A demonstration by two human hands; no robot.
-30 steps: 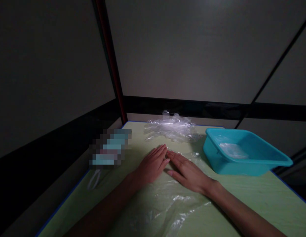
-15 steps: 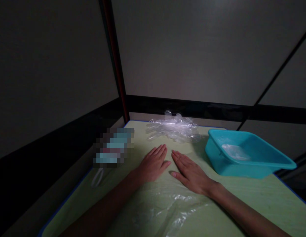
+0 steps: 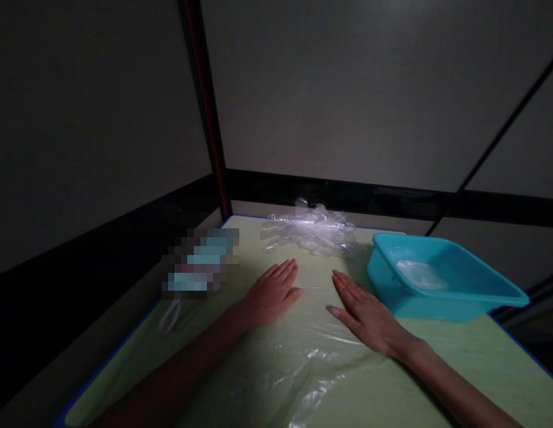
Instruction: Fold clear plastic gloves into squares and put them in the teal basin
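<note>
- Fingers of the left hand (image 3: 271,294) and right hand (image 3: 372,316) lay together, flat, thumbs apart.
- Clear plastic film (image 3: 319,356) spread between and under them on the green table (image 3: 490,362).
- Beyond lay a crumpled plastic pile (image 3: 310,230).
- Beside the right hand, a teal basin (image 3: 441,305) held a clear piece (image 3: 421,275).

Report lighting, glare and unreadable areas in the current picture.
Head view: dim overall, left wall very dark; head view: white glare on the clear plastic sheet and clear plastic pile; head view: coarse pixelation hides the item at left.
</note>
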